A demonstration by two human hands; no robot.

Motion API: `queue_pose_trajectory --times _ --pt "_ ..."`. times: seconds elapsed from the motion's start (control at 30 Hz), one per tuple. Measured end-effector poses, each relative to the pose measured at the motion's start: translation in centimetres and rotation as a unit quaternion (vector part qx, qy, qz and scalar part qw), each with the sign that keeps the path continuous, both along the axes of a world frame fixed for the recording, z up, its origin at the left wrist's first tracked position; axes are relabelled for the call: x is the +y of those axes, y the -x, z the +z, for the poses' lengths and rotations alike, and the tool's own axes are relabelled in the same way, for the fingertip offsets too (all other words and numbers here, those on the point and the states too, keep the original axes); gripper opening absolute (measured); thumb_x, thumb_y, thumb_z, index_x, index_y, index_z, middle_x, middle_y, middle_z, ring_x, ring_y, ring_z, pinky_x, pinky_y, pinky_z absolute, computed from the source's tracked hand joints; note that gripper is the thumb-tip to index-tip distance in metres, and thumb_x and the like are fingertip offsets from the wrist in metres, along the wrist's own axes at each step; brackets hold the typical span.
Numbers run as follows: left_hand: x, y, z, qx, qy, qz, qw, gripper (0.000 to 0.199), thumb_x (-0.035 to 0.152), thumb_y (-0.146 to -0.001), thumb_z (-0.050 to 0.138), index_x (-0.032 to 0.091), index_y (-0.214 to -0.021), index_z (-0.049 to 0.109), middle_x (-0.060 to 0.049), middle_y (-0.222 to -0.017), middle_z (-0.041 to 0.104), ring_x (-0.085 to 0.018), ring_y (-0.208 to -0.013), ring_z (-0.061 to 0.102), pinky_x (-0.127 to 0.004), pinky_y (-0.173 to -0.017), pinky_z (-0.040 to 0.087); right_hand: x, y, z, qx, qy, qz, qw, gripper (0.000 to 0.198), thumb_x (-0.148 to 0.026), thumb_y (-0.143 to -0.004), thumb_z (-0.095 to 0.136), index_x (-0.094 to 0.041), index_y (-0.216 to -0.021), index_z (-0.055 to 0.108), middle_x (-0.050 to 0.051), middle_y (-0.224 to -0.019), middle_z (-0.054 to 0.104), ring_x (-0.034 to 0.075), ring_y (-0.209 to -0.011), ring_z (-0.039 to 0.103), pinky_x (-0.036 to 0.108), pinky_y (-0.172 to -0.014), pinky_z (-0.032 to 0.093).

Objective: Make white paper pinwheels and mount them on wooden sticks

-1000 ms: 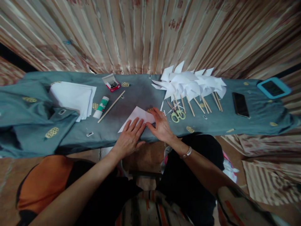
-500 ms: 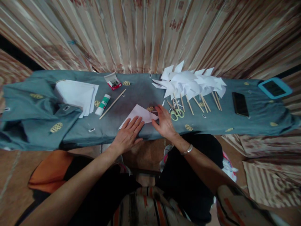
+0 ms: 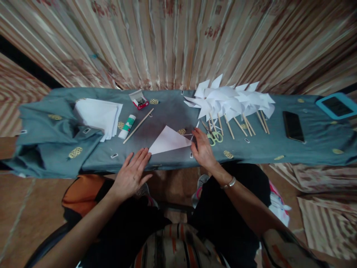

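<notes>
A white sheet of paper (image 3: 170,141), folded into a triangle, lies on the cloth in front of me. My left hand (image 3: 134,173) is flat with its fingers stretched out, the fingertips at the paper's left corner. At the opposite corner, the thumb and curled fingers of my right hand (image 3: 203,149) close around the paper's tip. Just right of that hand are scissors (image 3: 214,137) with pale green handles, and thin paper strips lie near them. A wooden stick (image 3: 138,125) and a glue stick (image 3: 127,126) rest to the left of the folded sheet.
Several white paper pinwheels (image 3: 228,98) on sticks are piled at the back right. A small red box (image 3: 138,99) of pins stands open behind the wooden stick. White sheets (image 3: 96,115) are stacked at left. A phone (image 3: 293,126) and a blue-framed device (image 3: 336,105) lie at right.
My left hand has slid left along the folded edge, from the middle of the paper to its left corner. My right hand stays at the right tip. The view has shifted slightly.
</notes>
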State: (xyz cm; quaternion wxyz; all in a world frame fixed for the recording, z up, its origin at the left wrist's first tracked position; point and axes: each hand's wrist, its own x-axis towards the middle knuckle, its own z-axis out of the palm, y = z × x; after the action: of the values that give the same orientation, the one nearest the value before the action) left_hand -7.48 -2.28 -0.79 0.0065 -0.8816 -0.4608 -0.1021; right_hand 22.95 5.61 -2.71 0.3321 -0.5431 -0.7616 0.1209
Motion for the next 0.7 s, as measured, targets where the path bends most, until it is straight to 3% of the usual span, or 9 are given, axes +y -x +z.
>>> queue_pose_trajectory --times 0.2,0.43,0.6,0.7 --pt "-0.5 -0.2 -0.3 -0.008 -0.025 0.014 1.0 0.074 0.039 -0.096 0.046 0.01 -0.155 0.013 -0.022 -0.151 0.041 -0.033 -0.14 0.038 -0.05 -0.113 0.027 -0.1 -0.1 -0.3 0.005 -0.015 -0.002 1.0 0.054 -0.006 -0.082 0.04 -0.016 -0.135 0.048 0.015 -0.144 0.048 0.028 -0.136 0.043 0.053 -0.114 0.037" --pt "-1.3 -0.5 -1.1 -0.022 -0.04 0.054 0.998 0.074 0.037 -0.095 0.049 0.009 -0.154 0.015 -0.023 -0.15 0.042 -0.033 -0.141 0.037 -0.051 -0.114 0.024 0.0 -0.4 -1.0 -0.006 -0.02 -0.011 1.0 0.057 -0.002 -0.078 0.039 -0.014 -0.134 0.05 0.016 -0.143 0.048 0.027 -0.136 0.043 0.052 -0.115 0.036" --pt "-1.4 -0.8 -1.1 -0.042 -0.052 0.06 0.996 0.07 0.035 -0.095 0.05 0.009 -0.152 0.02 -0.023 -0.149 0.044 -0.033 -0.14 0.039 -0.052 -0.114 0.025 0.2 -0.5 -0.3 0.025 0.011 -0.023 0.999 0.052 -0.007 -0.081 0.039 -0.016 -0.13 0.053 0.014 -0.141 0.052 0.025 -0.133 0.046 0.049 -0.115 0.036" --pt "-1.3 -0.8 -1.2 -0.052 -0.058 0.062 0.995 0.066 0.036 -0.095 0.049 0.01 -0.15 0.025 -0.022 -0.148 0.045 -0.034 -0.139 0.04 -0.052 -0.113 0.026 0.5 0.3 0.9 0.019 0.022 -0.028 0.999 0.041 -0.019 -0.09 0.041 -0.016 -0.129 0.055 0.015 -0.142 0.051 0.026 -0.134 0.046 0.049 -0.115 0.036"
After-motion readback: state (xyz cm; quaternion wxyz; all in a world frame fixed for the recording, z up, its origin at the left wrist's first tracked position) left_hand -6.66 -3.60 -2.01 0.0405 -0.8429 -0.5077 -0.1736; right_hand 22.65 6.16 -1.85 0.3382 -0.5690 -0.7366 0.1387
